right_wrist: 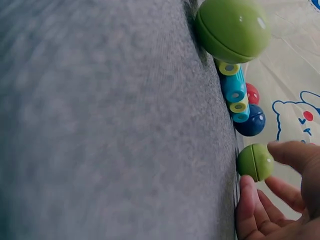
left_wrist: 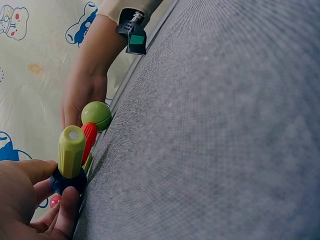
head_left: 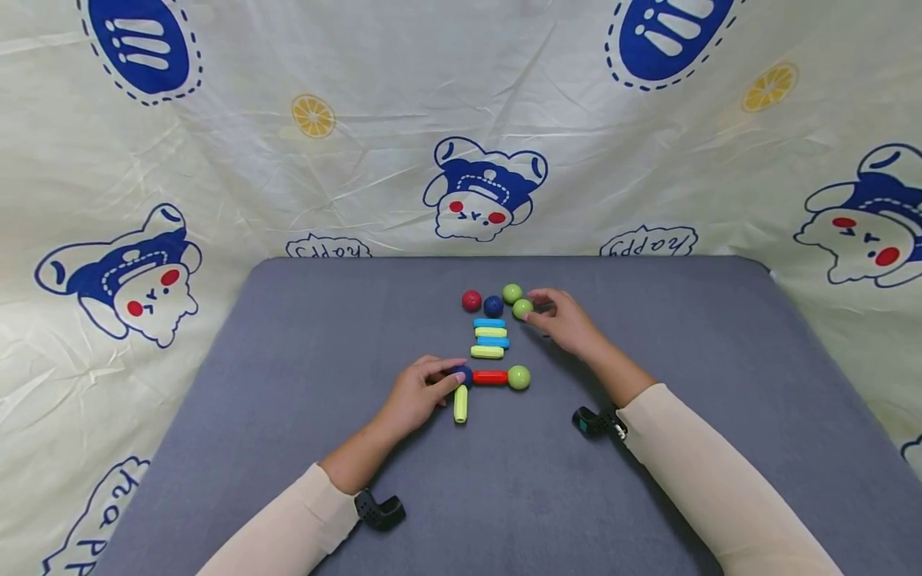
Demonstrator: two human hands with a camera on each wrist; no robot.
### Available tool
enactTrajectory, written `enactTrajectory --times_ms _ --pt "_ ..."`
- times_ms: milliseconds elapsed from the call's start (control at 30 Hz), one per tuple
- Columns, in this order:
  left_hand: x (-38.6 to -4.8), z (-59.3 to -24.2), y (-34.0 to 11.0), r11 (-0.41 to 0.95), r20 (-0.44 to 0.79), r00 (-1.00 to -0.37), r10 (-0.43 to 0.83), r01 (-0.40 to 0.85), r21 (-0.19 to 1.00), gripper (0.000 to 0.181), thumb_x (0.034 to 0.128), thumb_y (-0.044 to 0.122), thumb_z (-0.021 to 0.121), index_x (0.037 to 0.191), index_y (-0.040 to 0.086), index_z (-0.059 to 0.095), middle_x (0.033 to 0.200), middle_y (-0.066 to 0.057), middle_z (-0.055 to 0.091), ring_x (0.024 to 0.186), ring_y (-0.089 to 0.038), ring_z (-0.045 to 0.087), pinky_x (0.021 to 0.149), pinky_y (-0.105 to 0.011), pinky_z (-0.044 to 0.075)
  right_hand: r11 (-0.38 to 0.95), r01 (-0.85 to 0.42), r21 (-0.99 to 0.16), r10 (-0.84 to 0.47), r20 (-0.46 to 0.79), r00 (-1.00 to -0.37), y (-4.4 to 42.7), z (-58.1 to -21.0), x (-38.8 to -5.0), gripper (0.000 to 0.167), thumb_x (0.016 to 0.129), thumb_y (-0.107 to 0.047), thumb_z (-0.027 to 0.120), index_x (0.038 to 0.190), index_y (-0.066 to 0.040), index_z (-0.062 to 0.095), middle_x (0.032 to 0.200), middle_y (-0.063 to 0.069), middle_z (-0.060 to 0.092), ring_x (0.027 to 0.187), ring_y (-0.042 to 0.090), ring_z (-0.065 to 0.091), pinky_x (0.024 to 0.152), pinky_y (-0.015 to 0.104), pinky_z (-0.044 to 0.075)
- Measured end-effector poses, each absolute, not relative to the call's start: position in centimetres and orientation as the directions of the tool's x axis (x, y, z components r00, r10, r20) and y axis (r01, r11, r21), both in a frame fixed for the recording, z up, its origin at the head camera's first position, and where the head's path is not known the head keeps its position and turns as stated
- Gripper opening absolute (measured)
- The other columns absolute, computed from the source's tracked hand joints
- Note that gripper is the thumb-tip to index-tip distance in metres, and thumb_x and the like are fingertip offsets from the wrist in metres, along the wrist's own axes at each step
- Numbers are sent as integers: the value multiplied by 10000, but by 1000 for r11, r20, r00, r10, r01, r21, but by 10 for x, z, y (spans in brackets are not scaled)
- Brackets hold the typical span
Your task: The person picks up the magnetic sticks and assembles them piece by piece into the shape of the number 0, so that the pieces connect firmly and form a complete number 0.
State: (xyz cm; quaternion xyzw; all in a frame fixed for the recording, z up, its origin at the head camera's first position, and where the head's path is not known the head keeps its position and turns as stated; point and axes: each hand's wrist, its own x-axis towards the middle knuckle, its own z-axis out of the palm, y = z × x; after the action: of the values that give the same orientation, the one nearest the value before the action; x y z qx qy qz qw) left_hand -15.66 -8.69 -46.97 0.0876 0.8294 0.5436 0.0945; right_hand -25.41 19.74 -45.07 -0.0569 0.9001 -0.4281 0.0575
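My left hand (head_left: 421,394) pinches a dark blue ball (head_left: 464,374) that joins a red rod (head_left: 491,377) and a yellow-green rod (head_left: 460,405) at a corner; a green ball (head_left: 519,378) sits on the red rod's right end. In the left wrist view the fingers grip the blue ball (left_wrist: 68,182) below the yellow-green rod (left_wrist: 72,151). Farther back, my right hand (head_left: 569,324) has thumb and fingers around a green ball (head_left: 522,309). The right wrist view shows that ball (right_wrist: 255,162) between the fingertips.
Behind the joined pieces lie blue rods (head_left: 493,343) and yellow-green rods (head_left: 487,352), stacked in a column. Beyond them are a red ball (head_left: 471,301), a blue ball (head_left: 493,306) and another green ball (head_left: 512,294). A printed cloth hangs behind the grey table (head_left: 324,320).
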Motion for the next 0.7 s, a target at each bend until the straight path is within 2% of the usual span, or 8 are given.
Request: enactTrajectory --times_ms 133,367,700 --pt "-156 -469 -87 392 -65 -966 249 39 919 307 963 310 704 1253 211 731 1108 -59 633 704 -130 598 663 -247 552 659 -57 -750 -133 -41 -990 195 -451 -259 481 969 -231 681 1382 -20 553 1321 227 541 1053 351 632 713 295 532" --pt "-156 -469 -86 393 -67 -966 251 39 919 311 967 308 700 1257 201 729 1127 -67 634 698 -120 597 661 -241 550 701 -44 -711 -129 -67 -989 191 -450 -259 437 974 -259 679 1340 -35 594 1295 212 605 1058 342 633 806 384 537" --pt "-156 -469 -88 395 -69 -962 265 43 918 326 972 318 690 1272 196 719 1133 -73 628 702 -127 597 659 -252 545 667 -31 -745 -131 -76 -988 194 -449 -254 411 985 -231 666 1327 -15 590 1293 225 614 1005 323 661 727 289 528"
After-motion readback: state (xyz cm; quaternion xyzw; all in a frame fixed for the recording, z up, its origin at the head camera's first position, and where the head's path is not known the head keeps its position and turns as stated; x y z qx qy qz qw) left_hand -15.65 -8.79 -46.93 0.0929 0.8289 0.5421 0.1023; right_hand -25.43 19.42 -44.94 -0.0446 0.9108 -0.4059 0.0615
